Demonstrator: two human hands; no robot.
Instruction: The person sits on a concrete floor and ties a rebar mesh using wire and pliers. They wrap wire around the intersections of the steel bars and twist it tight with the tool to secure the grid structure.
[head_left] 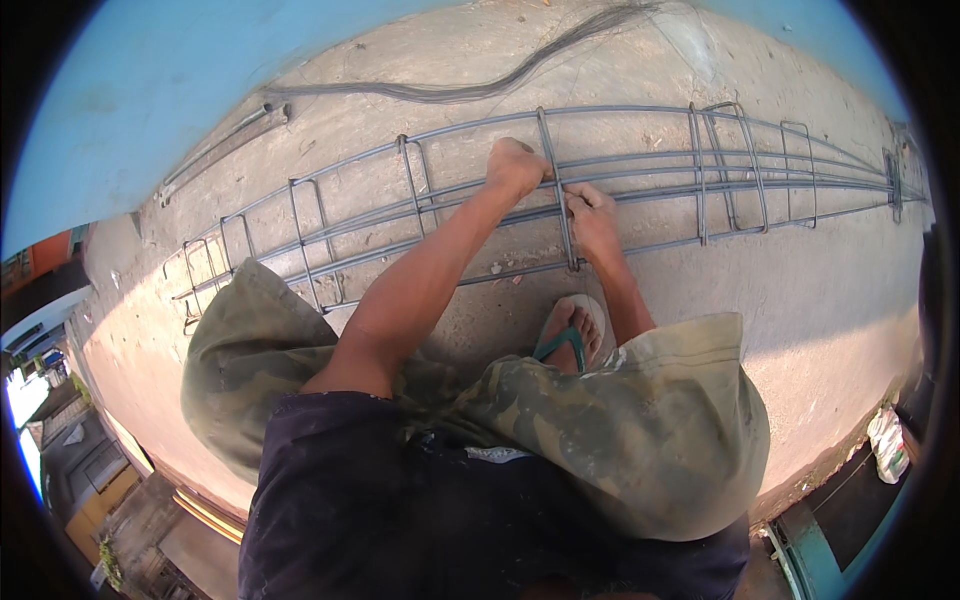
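A long rebar cage [700, 150] lies across the ground in front of me, its long steel bars ringed by several rectangular stirrups. My left hand [517, 167] is curled into a fist just left of one stirrup [567, 238], over the upper long bars. Close by, on that stirrup's right side, my right hand [594, 215] has its fingers bent and pressed in where the bars cross. Whatever either hand grips is hidden by the fingers.
Beyond the cage runs a bundle of dark wire [430, 95]. Metal pipes [225, 140] lie at the far left. My foot in a green-strapped flip-flop [570, 340] stands near the cage's closer side. A white sack [887, 445] is at the right edge.
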